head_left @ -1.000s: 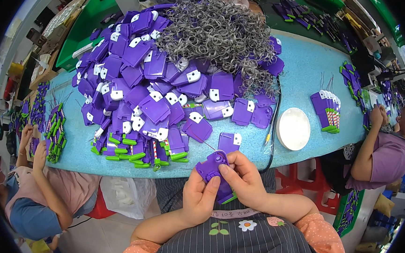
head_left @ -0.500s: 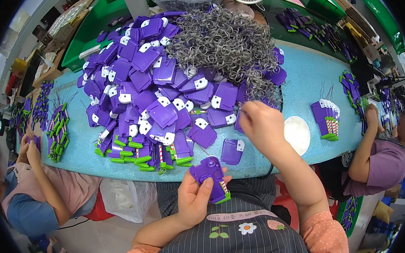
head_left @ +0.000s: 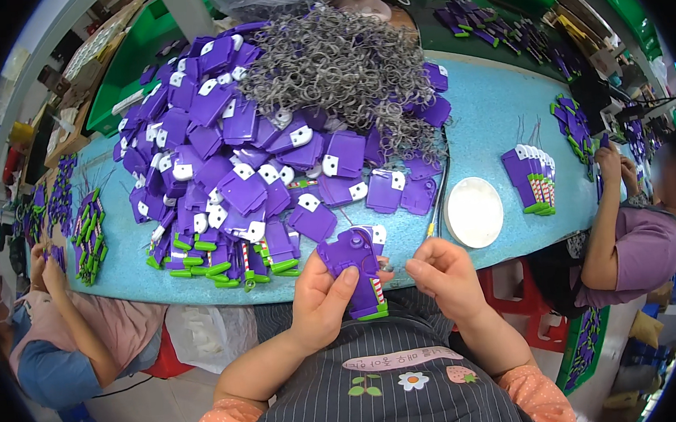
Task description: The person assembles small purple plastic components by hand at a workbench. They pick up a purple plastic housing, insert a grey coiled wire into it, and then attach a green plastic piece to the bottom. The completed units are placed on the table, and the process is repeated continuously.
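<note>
In front of my apron, my left hand [head_left: 322, 300] is closed around a purple plastic casing half [head_left: 351, 259]. It has a round boss near the top, and a red-and-white striped strip and a green end at its lower right. Just right of it, at about the same height, is my right hand [head_left: 446, 275], thumb and fingertips pinched together. What they hold, if anything, is too small to make out. Behind the held casing, a purple cover with a white corner [head_left: 377, 233] lies partly hidden on the table.
A heap of purple covers [head_left: 215, 133] with white corners fills the table's left-middle, beside a pile of grey coiled metal wire pieces [head_left: 344, 69]. A white round dish [head_left: 474, 212] stands at right, near a fan of assembled pieces [head_left: 530, 182]. Co-workers sit on both sides.
My right hand has come back from the edge of the wire pile to beside the held casing. My left hand keeps its hold. The whole view has shifted slightly.
</note>
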The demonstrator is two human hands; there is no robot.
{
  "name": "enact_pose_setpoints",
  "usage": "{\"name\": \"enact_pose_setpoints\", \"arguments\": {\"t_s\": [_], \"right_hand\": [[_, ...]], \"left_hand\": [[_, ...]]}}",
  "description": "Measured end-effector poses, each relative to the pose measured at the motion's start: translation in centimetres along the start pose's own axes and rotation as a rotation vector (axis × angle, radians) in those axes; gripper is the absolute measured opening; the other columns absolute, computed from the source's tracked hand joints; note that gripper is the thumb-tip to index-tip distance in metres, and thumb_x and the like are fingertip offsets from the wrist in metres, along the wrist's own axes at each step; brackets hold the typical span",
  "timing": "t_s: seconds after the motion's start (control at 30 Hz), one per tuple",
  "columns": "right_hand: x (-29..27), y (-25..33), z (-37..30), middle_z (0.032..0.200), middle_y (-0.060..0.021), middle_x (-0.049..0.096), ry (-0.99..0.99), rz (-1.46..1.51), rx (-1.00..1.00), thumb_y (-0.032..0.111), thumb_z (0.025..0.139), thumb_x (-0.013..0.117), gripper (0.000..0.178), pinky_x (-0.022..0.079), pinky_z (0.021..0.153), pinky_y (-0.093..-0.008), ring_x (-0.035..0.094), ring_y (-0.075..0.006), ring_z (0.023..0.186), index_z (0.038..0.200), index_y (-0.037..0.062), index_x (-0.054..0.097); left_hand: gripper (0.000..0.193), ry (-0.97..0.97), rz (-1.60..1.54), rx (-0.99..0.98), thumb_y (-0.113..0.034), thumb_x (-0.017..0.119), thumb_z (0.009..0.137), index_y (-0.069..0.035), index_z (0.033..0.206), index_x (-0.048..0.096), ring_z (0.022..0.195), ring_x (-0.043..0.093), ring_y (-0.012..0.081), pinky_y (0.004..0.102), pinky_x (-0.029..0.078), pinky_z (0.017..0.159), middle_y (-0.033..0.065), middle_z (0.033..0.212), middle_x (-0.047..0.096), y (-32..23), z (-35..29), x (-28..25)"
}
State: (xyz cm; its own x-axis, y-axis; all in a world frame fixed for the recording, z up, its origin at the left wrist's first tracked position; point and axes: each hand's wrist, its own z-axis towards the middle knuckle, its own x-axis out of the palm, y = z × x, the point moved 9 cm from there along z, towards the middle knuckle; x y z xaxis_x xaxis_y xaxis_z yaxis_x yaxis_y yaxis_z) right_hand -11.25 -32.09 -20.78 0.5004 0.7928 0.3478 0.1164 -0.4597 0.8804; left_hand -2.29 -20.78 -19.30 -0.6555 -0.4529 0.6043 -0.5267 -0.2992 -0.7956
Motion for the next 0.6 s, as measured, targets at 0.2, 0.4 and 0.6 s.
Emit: {"name": "enact_pose_setpoints", "arguments": {"t_s": [0.2,0.4,0.6], "right_hand": [[1.8,5.3,-2.0,0.065,-0.0048,0.052,-0.051,-0.771,-0.530,0.001,0.075,0.068,0.011,0.036,0.049,-0.0247,0.047,-0.0122,0.052,0.085,0.0032,0.062],[-8.1,8.1,-5.1,0.065,-0.0044,0.053,-0.538,-0.781,-0.498,0.001,0.077,0.066,0.004,0.033,0.047,-0.0235,0.046,-0.0101,0.053,0.079,0.0005,0.063],[-9.9,8.5,-4.9,0.065,-0.0017,0.049,-0.595,-1.013,-0.501,0.003,0.078,0.068,0.007,0.029,0.047,-0.0225,0.040,-0.0061,0.053,0.075,-0.0005,0.062]], "left_hand": [[0.031,0.043,0.123,-0.038,-0.006,0.041,0.096,0.002,0.124,0.033,0.105,0.059,0.0247,0.0353,0.048,0.090,0.0205,0.120,0.053,1.2,-0.7,1.0],[0.031,0.018,0.140,-0.208,-0.009,0.044,0.095,0.000,0.124,0.037,0.098,0.062,0.0282,0.0380,0.051,0.085,0.0229,0.116,0.055,1.3,-1.5,0.4],[0.029,0.026,0.014,-0.318,-0.005,0.043,0.094,0.002,0.122,0.039,0.103,0.060,0.0275,0.0363,0.049,0.088,0.0212,0.117,0.055,2.6,-2.1,1.3]]}}
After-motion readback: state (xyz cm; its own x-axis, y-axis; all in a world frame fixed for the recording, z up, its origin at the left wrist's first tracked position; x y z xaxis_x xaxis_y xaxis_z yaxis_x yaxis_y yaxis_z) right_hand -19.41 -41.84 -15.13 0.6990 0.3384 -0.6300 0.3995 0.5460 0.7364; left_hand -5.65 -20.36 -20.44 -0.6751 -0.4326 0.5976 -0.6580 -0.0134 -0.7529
